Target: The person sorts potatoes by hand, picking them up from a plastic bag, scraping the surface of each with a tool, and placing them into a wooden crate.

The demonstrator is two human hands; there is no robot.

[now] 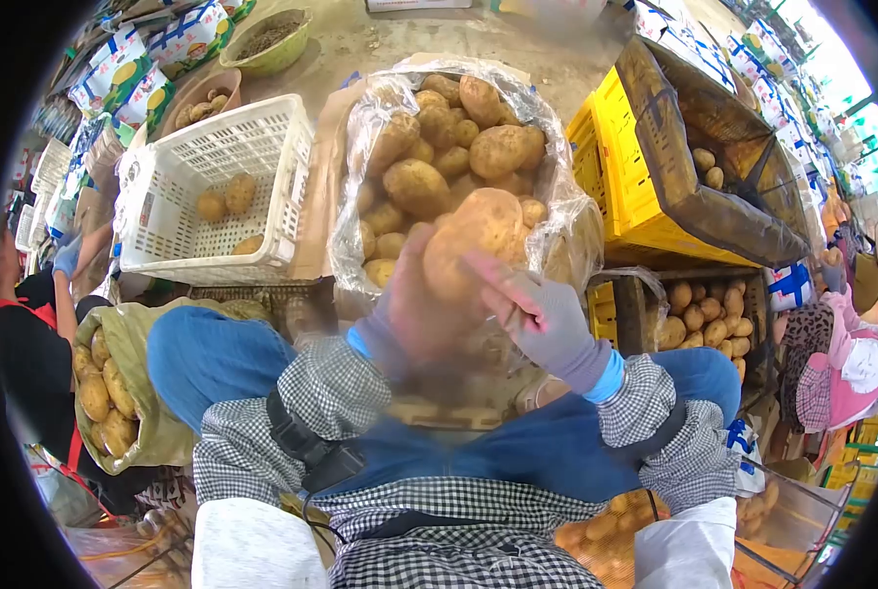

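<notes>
A large potato (473, 236) is held over a plastic-lined box (345, 211) that is heaped with potatoes. My left hand (421, 309), gloved and blurred, is wrapped round the potato's left and lower side. Close to its lower right side is my right hand (537, 314), in a grey glove with bare fingertips. The fingers of that hand are apart and point at the potato; whether they touch it is hard to tell.
A white crate (292, 187) with a few potatoes stands left. Yellow crates (645, 211) and a dark crate (723, 211) stand right, above a crate of potatoes (709, 319). A green sack (159, 393) lies lower left. Co-workers (41, 363) (856, 363) are at both sides.
</notes>
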